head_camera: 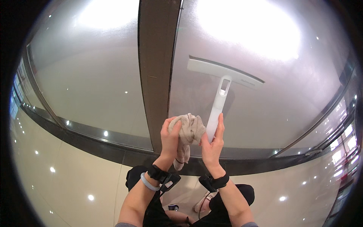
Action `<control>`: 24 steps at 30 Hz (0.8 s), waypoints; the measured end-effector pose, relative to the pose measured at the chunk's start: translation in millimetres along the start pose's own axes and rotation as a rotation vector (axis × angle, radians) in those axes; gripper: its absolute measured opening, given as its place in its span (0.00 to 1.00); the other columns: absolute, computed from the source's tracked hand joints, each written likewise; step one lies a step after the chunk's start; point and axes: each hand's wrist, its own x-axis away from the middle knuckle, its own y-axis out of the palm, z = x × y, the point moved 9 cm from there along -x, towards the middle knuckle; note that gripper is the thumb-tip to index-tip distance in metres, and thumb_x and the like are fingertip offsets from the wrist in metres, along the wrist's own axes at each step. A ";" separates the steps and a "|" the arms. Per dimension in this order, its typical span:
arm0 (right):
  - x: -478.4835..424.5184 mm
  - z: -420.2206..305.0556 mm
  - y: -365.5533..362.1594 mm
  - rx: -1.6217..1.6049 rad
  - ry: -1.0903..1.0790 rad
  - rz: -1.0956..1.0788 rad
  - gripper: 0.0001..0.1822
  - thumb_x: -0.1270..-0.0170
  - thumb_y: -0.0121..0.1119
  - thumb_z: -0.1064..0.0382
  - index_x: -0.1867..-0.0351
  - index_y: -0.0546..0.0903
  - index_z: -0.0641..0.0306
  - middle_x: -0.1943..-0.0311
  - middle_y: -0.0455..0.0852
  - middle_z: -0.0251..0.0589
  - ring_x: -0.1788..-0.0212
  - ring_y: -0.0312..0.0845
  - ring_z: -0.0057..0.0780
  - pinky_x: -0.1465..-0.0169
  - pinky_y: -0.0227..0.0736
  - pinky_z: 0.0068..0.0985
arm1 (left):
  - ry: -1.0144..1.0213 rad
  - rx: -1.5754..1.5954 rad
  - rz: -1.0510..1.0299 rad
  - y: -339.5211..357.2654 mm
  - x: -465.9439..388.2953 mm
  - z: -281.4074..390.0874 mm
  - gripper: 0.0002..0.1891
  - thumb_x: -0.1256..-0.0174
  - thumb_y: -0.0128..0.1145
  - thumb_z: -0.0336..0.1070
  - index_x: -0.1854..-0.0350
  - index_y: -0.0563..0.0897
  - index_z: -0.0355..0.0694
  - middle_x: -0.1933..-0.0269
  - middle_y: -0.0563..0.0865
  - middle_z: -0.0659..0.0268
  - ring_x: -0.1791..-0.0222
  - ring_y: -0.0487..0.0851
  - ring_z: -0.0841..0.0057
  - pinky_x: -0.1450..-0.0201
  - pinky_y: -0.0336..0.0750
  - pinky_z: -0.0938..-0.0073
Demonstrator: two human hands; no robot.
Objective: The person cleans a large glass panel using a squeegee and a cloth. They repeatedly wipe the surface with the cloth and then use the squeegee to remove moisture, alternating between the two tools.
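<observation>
My left hand (pixel 169 142) grips a crumpled beige cloth (pixel 188 129), one end of which hangs below the fingers. Beside it, my right hand (pixel 213 144) holds the lower handle of a white squeegee (pixel 217 107). The squeegee's wide head (pixel 224 71) lies over the frosted glass panel (pixel 255 113), tilted down toward the right, with its dark blade edge along the top. Whether the blade touches the glass is hard to tell. The cloth is close to the squeegee's handle.
A dark brown upright frame post (pixel 155 71) divides the right panel from another glass panel (pixel 96 85) on the left. A dark sill (pixel 136 159) runs along the bottom. Glossy beige floor tiles (pixel 85 176) reflect lights. My bent knees (pixel 245 194) are close to the sill.
</observation>
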 end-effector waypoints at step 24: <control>20.0 24.4 23.6 0.107 -0.026 0.010 0.35 0.33 0.52 0.71 0.26 0.54 0.60 0.69 0.82 0.41 0.78 0.73 0.22 0.74 0.71 0.23 | 0.057 0.163 0.025 4.0 -3.8 23.8 0.10 0.31 0.57 0.34 0.53 0.79 0.35 0.57 0.83 0.67 0.57 0.79 0.82 0.52 0.74 0.79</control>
